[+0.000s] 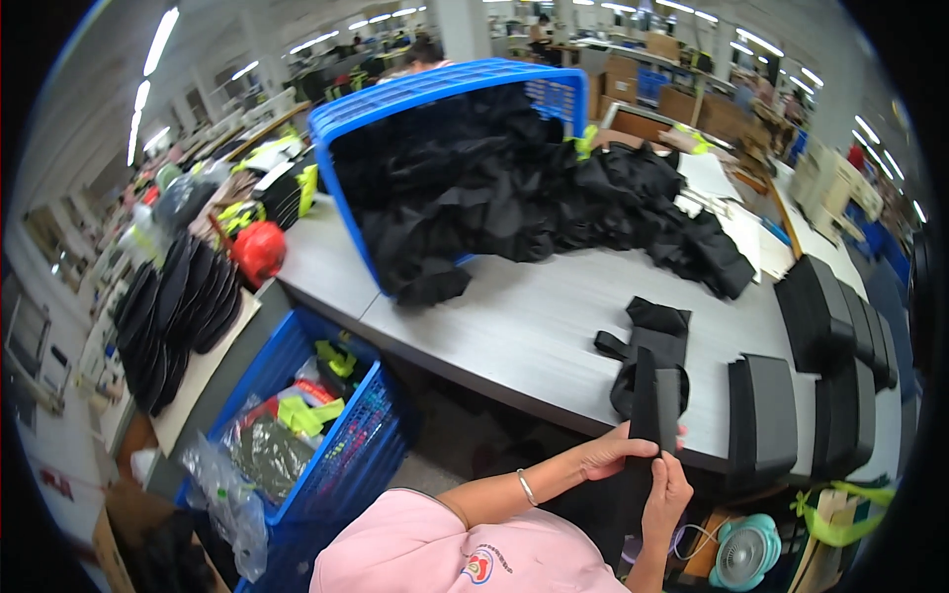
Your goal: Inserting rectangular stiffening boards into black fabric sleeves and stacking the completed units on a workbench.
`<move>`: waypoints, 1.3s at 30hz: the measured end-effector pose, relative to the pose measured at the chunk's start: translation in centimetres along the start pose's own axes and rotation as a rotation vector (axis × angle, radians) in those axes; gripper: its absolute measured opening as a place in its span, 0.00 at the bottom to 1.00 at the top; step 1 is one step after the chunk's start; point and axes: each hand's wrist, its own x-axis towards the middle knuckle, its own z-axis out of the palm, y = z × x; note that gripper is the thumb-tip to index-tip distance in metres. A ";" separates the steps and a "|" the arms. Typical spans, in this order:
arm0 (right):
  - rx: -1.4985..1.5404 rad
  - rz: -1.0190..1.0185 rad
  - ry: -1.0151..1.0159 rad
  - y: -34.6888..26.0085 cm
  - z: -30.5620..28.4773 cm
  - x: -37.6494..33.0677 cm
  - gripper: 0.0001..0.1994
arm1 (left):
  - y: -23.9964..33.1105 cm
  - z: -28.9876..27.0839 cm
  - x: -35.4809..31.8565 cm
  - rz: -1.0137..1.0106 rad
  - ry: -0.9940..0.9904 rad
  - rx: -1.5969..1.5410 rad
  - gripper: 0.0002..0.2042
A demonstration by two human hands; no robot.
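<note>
Near the table's front edge, my left hand (615, 455) and my right hand (668, 490) are close together. Both pinch a long, narrow black fabric piece (645, 400), held upright and partly folded, with a greyer face on its right side. My left thumb lies along its lower part, and my right fingers close on its lower end. Just beyond it, another black fabric piece (660, 326) with a strap loop lies flat on the grey table (534, 306). Further back, a heap of black fabric pieces (494, 188) spills from a tipped blue plastic crate (346, 212).
Stacks of black panels (761, 415) stand along the table's right side. A blue crate (287, 514) of bagged scraps is at the lower left, below black curved pieces (178, 316) and a red bundle (259, 251). A small turquoise fan (746, 551) sits under the table edge.
</note>
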 end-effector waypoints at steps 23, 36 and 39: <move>0.216 0.255 -0.031 2.2 1.6 -2.4 0.17 | 0.6 -1.1 -1.7 0.037 0.372 0.162 0.19; -0.216 0.151 0.046 4.8 -0.5 -3.8 0.25 | 0.8 -10.0 5.8 0.410 0.638 1.776 0.19; -0.298 0.120 0.069 4.6 0.0 -2.9 0.26 | 1.4 -5.9 6.9 0.520 0.497 1.730 0.29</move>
